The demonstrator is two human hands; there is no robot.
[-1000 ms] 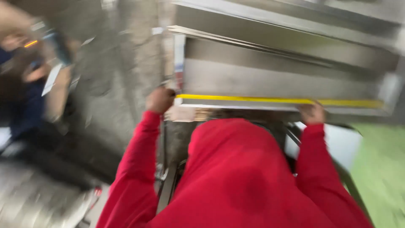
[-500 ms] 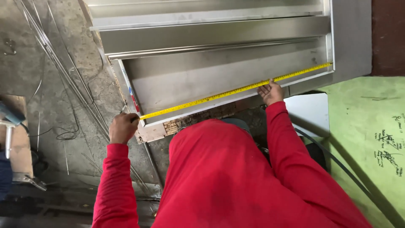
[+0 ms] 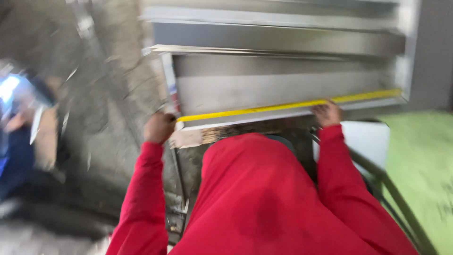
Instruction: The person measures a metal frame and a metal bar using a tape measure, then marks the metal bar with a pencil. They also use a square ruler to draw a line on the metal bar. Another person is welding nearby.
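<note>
A yellow tape measure [image 3: 283, 106] lies stretched along the near edge of a folded grey sheet-metal panel [image 3: 283, 85]. My left hand [image 3: 159, 127], in a red sleeve, is closed in a fist at the tape's left end, by the panel's left corner. My right hand [image 3: 328, 113] pins the tape against the panel's edge further right, and the tape runs on past it to the right corner. What lies inside the left fist is hidden. The frame is blurred.
My red hooded top [image 3: 264, 198] fills the lower middle. Another person in blue [image 3: 19, 141] crouches at the far left on the grey concrete floor [image 3: 104, 104]. A green sheet [image 3: 420, 160] and a white board [image 3: 363, 139] lie at the right, beside a dark metal frame [image 3: 391, 198].
The view has swung and blurred, and the person in blue at the left is back in sight. Both hands stay on the tape along the panel's edge.
</note>
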